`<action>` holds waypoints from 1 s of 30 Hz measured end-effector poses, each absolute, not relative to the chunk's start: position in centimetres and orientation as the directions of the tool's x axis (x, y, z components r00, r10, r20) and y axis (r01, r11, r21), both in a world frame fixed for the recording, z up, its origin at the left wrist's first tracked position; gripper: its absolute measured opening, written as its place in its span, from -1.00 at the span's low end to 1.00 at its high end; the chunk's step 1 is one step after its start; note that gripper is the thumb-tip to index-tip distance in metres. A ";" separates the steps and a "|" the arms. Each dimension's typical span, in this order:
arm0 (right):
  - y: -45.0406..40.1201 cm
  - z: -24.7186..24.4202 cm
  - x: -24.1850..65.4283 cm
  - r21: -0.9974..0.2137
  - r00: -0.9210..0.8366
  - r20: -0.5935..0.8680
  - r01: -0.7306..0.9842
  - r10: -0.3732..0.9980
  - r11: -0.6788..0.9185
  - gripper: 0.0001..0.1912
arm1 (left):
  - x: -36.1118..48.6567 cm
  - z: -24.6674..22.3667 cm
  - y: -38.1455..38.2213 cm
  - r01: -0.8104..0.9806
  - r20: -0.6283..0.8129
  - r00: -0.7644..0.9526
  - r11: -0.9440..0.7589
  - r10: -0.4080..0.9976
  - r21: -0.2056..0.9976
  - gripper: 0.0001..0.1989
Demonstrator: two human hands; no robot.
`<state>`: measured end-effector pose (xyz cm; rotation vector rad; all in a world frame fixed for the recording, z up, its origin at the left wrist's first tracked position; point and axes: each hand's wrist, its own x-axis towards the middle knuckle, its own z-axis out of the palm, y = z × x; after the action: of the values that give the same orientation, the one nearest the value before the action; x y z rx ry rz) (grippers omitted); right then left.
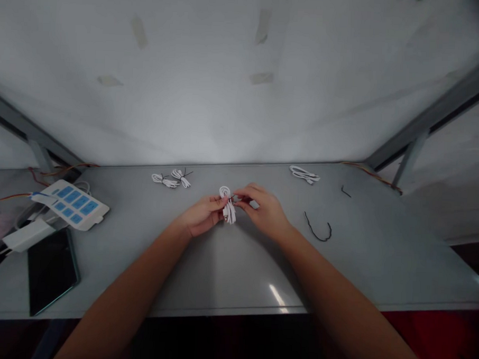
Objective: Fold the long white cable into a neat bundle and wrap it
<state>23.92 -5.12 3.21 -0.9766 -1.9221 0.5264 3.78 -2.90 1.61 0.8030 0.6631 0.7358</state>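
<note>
Above the middle of a smooth grey tabletop (227,274), the left hand (201,216) pinched a small coiled bundle of white cable (227,204). The right hand (262,209) pinched a thin dark twist tie at the bundle's waist. Two similar tied white bundles (171,178) lay behind the held bundle, and a bent black tie (318,233) lay to its right.

Light: dim overall, brightest on the wall (225,142) at frame centre.
Glare: small streak on the tabletop (276,295), lower centre.
Edges: dark corners, lines bowed by wide-angle distortion.
Focus: soft throughout.
</note>
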 end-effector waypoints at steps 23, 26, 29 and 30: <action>-5.3 2.4 23.5 -0.497 -0.465 0.360 0.639 0.809 0.588 -0.80 | 3.3 1.8 -2.9 0.006 -0.250 0.521 0.290 0.816 0.957 -0.57; -5.5 2.4 23.2 -0.388 -0.502 0.356 0.688 0.788 0.614 -0.80 | 3.5 2.0 -3.1 0.021 -0.256 0.489 0.282 0.834 0.959 -0.56; -5.7 2.5 23.1 -0.320 -0.524 0.354 0.711 0.775 0.627 -0.83 | 3.6 2.4 -3.4 0.018 -0.237 0.466 0.259 0.852 0.966 -0.57; -5.8 2.6 23.0 -0.309 -0.524 0.358 0.714 0.773 0.628 -0.83 | 3.6 2.6 -3.5 0.011 -0.231 0.465 0.255 0.855 0.967 -0.58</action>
<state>23.03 -5.80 2.58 -1.1711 -2.3884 0.1701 3.61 -3.47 2.56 1.1798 0.9276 0.7013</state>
